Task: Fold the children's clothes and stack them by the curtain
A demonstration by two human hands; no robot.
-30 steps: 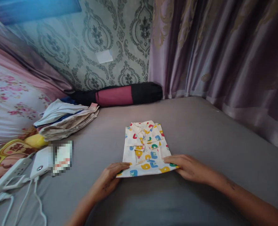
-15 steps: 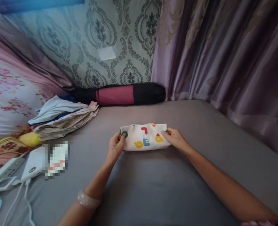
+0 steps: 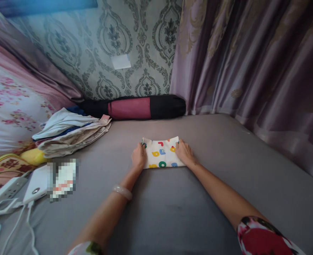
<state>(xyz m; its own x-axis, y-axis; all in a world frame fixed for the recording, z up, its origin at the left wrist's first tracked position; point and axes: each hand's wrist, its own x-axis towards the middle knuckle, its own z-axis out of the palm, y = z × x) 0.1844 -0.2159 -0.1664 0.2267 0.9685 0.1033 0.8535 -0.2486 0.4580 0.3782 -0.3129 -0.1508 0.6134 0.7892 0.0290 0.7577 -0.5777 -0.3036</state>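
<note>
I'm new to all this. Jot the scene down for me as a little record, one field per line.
surface: grey sheet
centre: folded white garment with a colourful print
left hand: grips the garment's left side
right hand: grips its right side
jewellery: pale bracelet, left arm
far left: clothes pile, white power strip
back: black-and-pink bundle near patterned wall

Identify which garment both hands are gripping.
The white garment with red, yellow, blue and green shapes; the other clothes lie heaped at the left, untouched.
</note>
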